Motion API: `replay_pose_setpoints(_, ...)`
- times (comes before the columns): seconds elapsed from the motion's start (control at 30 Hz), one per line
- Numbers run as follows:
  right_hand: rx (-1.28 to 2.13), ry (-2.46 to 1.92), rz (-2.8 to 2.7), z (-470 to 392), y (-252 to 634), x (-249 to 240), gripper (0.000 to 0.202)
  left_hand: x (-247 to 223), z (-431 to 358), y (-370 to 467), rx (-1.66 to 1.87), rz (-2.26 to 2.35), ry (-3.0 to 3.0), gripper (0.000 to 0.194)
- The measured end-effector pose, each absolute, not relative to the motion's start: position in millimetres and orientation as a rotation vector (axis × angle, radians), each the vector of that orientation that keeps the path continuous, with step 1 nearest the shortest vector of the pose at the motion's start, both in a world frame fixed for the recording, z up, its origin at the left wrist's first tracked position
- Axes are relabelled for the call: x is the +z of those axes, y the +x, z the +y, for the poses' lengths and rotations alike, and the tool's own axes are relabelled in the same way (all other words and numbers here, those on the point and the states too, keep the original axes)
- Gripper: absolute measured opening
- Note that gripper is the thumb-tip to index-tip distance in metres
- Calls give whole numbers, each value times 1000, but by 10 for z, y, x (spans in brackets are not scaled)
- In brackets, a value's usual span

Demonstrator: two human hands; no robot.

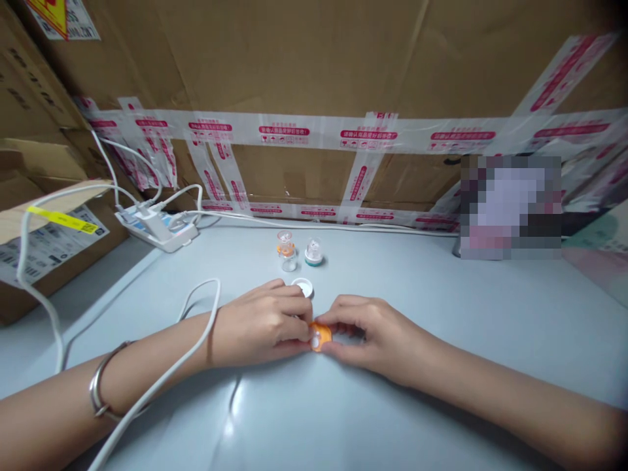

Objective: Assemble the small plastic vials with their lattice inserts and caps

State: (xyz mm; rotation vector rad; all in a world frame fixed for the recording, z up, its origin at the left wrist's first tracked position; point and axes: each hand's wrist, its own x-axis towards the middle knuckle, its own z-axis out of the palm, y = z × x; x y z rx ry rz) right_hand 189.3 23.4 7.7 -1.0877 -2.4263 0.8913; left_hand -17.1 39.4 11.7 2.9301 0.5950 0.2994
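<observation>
A small orange piece (322, 336) with a pale part on it is pinched between my two hands, low over the table. My left hand (269, 322) grips its left side with thumb and fingers. From the right, the fingertips of my right hand (371, 332) close on its other edge. Just beyond my left fingers lies a round white lid (303, 286), partly hidden by them. Farther back stand a clear container with orange and pink parts (287, 251) and a small clear piece with a white and teal base (314, 252).
A white power strip (171, 235) with plugs sits at the back left beside a cardboard box (59, 245). One white cable (181, 361) crosses over my left forearm. Large taped cartons (294, 173) line the table's back edge. A pixelated object (507, 209) stands back right.
</observation>
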Motion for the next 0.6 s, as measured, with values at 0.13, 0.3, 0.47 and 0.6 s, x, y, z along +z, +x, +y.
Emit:
replay_pose_setpoints(0.13,896,-1075,-2460,229,1896,95,17,144,338,-154,232,630,2974,16)
replay_pose_setpoints(0.3,874,-1111,-2456,220,1892,129,14,124,299,-147,309,665,2907,16)
replay_pose_setpoints(0.47,783,-1165,-2402,191,1902,128,2,55,291,-128,447,684,2703,9)
replay_pose_setpoints(0.6,773,-1175,-2405,176,1893,109,3,-2,234,-77,514,758,2599,8)
